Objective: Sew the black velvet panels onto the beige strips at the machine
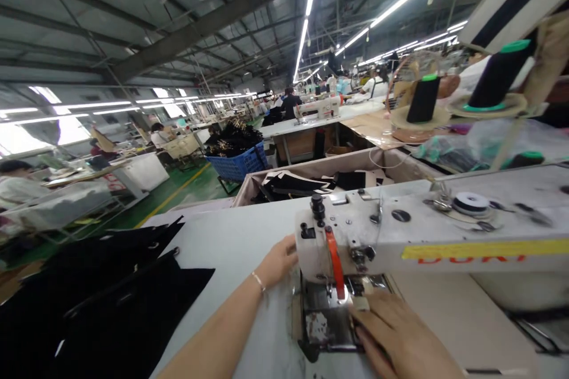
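A white sewing machine (351, 231) with a red lever (334, 263) at its needle end stands before me. My left hand (278, 260), with a bracelet at the wrist, reaches to the left end of the machine head. Its fingertips are hidden behind the head, so its grip cannot be seen. Beside the needle area, my right hand (395, 325) is low over the metal needle plate (331, 323). Its fingers are drawn together near the presser foot and slightly blurred; what they hold is not visible. Black fabric pieces (133, 302) lie piled at the left of the white tabletop (231, 249).
Behind the machine, a fabric-lined bin (249, 189) holds black and pale cut pieces. Black thread cones (423, 98) stand at the right rear. A blue crate (237, 160) heaped with dark pieces is on the green floor. Other people sit at machines farther away.
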### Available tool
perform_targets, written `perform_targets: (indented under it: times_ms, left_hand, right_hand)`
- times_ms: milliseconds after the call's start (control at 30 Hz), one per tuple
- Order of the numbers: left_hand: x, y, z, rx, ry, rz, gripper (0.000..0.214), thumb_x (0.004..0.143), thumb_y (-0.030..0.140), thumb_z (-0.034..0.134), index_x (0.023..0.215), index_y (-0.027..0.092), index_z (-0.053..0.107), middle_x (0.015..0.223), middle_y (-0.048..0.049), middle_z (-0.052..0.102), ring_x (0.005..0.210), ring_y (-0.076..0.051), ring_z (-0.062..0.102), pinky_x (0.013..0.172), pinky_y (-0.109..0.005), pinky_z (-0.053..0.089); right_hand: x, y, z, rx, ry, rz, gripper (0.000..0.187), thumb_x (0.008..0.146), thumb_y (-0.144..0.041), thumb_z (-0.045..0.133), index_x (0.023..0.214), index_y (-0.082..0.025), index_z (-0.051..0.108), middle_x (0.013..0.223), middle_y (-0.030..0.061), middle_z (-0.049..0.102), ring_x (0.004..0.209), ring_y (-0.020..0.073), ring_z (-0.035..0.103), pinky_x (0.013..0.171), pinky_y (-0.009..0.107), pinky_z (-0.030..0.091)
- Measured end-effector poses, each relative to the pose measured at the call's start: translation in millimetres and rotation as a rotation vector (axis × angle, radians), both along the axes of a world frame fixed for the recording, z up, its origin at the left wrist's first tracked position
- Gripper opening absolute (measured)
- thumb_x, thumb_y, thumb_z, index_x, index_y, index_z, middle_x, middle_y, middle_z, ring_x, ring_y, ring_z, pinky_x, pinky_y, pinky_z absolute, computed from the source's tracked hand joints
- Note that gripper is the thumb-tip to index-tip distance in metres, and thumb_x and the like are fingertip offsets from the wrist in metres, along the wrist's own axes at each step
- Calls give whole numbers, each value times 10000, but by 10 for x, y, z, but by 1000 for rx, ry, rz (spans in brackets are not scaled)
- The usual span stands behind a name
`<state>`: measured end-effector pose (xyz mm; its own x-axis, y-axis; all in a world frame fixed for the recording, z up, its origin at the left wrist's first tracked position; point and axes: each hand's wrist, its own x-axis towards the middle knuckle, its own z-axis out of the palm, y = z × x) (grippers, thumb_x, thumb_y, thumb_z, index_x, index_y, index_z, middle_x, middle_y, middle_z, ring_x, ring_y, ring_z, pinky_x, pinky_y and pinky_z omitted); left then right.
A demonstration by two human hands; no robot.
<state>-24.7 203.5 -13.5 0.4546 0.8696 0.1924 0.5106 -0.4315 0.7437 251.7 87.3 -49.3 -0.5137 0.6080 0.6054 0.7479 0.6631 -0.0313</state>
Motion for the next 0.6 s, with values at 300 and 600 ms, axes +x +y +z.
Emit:
perform_targets:
  times_ms: [300,600]
  left_hand:
    - [-356,-1053,-165,-129,117,28,387,894,357,575,1274,282,583,1435,-24,468,1350,-255,397,1203,-493,134]
    - [-329,-1079,-187,-101,6,58,312,896,316,552,1185,236,640,1319,-42,577,1257,-229,506,1130,-429,345]
  right_hand:
    - [879,-292,-179,-363,-168,-374,777,798,-598,549,1394,-112,440,1417,157,437,1261,301,462,1040,451,407]
    - [949,-189,159,-356,-258,-255,597,819,-453,556,1326,-142,512,1284,121,579,1097,249,594,960,383,466]
